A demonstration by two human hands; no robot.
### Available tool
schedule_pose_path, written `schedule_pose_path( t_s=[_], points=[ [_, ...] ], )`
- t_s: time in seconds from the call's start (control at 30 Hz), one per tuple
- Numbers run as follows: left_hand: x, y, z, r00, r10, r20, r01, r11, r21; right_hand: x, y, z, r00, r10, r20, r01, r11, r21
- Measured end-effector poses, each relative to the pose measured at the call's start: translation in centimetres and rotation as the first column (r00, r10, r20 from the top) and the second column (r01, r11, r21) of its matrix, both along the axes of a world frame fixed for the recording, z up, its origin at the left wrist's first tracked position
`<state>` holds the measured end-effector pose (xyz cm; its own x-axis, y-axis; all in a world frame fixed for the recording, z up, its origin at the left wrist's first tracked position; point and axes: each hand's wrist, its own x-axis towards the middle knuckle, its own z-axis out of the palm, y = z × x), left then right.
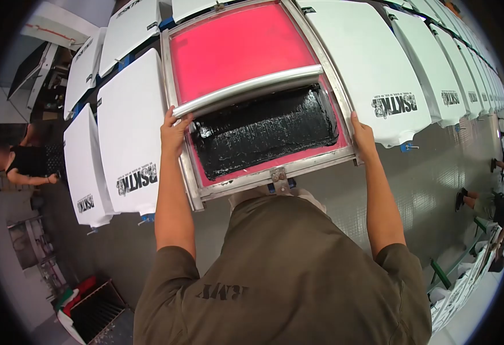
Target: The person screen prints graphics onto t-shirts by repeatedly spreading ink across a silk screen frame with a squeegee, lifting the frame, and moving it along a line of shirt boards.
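Observation:
A metal-framed screen with pink mesh lies in front of me. Black ink covers the mesh's near part, and a long metal squeegee bar crosses above the ink. My left hand is closed at the frame's left side, its fingers at the bar's left end. My right hand grips the frame's right side near the front corner, thumb on top and the other fingers hidden.
White shirts with black print lie on boards left and right of the screen, more white shirts in a row to the right. A person stands at the far left. Other people are at the far right, by a green-legged rack.

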<state>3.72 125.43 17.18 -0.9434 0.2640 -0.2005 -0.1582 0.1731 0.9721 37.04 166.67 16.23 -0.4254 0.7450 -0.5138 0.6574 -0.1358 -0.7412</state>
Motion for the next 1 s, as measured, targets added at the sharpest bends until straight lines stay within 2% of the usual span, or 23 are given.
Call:
schedule_pose_path(
  t_s=[0.07, 0.1, 0.17, 0.23, 0.27, 0.3, 0.37, 0.4, 0.43, 0.47, 0.5, 0.57, 0.6, 0.67, 0.7, 0.77, 0.93, 1.0],
  points=[
    [0.5, 0.3, -0.2, 0.999, 0.006, -0.048, -0.006, 1.000, 0.004, 0.1, -1.0, -1.1, 0.998, 0.038, -0.050, -0.029, 0.985, 0.173],
    [0.8, 0.3, 0.0, 0.999, 0.006, -0.047, -0.006, 1.000, 0.002, 0.1, -0.5, -1.0, 0.997, 0.075, 0.002, -0.074, 0.989, 0.126],
    [0.9, 0.4, 0.9, 0.994, -0.022, -0.109, 0.010, 0.994, -0.109, 0.3, -0.6, -1.0, 0.994, 0.109, 0.022, -0.111, 0.976, 0.186],
    [0.7, 0.5, 2.4, 0.951, -0.099, -0.294, -0.018, 0.929, -0.371, -1.2, -0.2, -0.7, 0.978, 0.199, 0.057, -0.206, 0.908, 0.365],
    [1.1, 0.8, 4.2, 0.904, -0.172, -0.391, -0.056, 0.860, -0.507, -2.9, -1.1, 1.4, 0.962, 0.274, -0.001, -0.214, 0.752, 0.624],
    [1.6, 1.4, 5.9, 0.792, -0.289, -0.537, -0.072, 0.830, -0.553, -4.9, -2.8, 4.7, 0.933, 0.358, -0.035, -0.174, 0.536, 0.826],
    [1.4, 2.4, 7.5, 0.794, -0.457, -0.400, 0.150, 0.787, -0.599, -9.0, -3.8, 9.0, 0.828, 0.560, 0.002, -0.283, 0.416, 0.864],
    [1.3, 3.0, 7.9, 0.751, -0.590, -0.297, 0.243, 0.664, -0.707, -10.9, -3.7, 9.2, 0.772, 0.627, 0.108, -0.353, 0.281, 0.892],
    [1.8, 3.9, 9.4, 0.683, -0.686, -0.251, 0.209, 0.513, -0.832, -12.6, -3.2, 9.3, 0.705, 0.675, 0.217, -0.408, 0.136, 0.903],
    [2.4, 4.6, 10.7, 0.617, -0.765, -0.183, 0.155, 0.346, -0.925, -13.8, -3.0, 9.0, 0.670, 0.625, 0.401, -0.522, 0.012, 0.853],
    [2.5, 4.4, 10.0, 0.580, -0.764, -0.283, 0.076, 0.396, -0.915, -14.0, -2.7, 8.8, 0.666, 0.629, 0.400, -0.516, 0.002, 0.856],
    [5.0, 3.7, 9.8, 0.626, -0.719, -0.301, 0.053, 0.425, -0.904, -14.3, -2.5, 8.6, 0.471, 0.666, 0.578, -0.835, 0.127, 0.535],
    [6.4, 2.3, 6.9, 0.478, -0.671, -0.567, -0.065, 0.617, -0.785, -12.7, -2.6, 6.5, 0.557, 0.709, 0.433, -0.673, 0.080, 0.735],
    [10.4, 1.3, 4.6, 0.461, -0.669, -0.583, -0.101, 0.613, -0.784, -9.3, -4.2, 3.0, 0.603, 0.696, 0.391, -0.563, 0.024, 0.826],
    [12.0, 0.6, 4.2, 0.455, -0.672, -0.584, -0.067, 0.628, -0.776, -7.6, -5.4, 2.5, 0.602, 0.699, 0.385, -0.521, -0.021, 0.853],
    [14.4, -0.1, 5.0, 0.438, -0.662, -0.608, -0.026, 0.666, -0.745, -4.9, -6.5, 3.8, 0.577, 0.711, 0.401, -0.585, 0.017, 0.811],
    [16.6, -1.3, 10.5, 0.517, -0.694, -0.501, 0.070, 0.618, -0.783, -1.9, -6.7, 9.9, 0.489, 0.777, 0.397, -0.687, 0.063, 0.724],
    [16.4, -1.1, 11.2, 0.643, -0.728, -0.238, 0.295, 0.522, -0.801, -1.9, -6.6, 10.0, 0.444, 0.791, 0.421, -0.751, 0.072, 0.657]
  ],
)
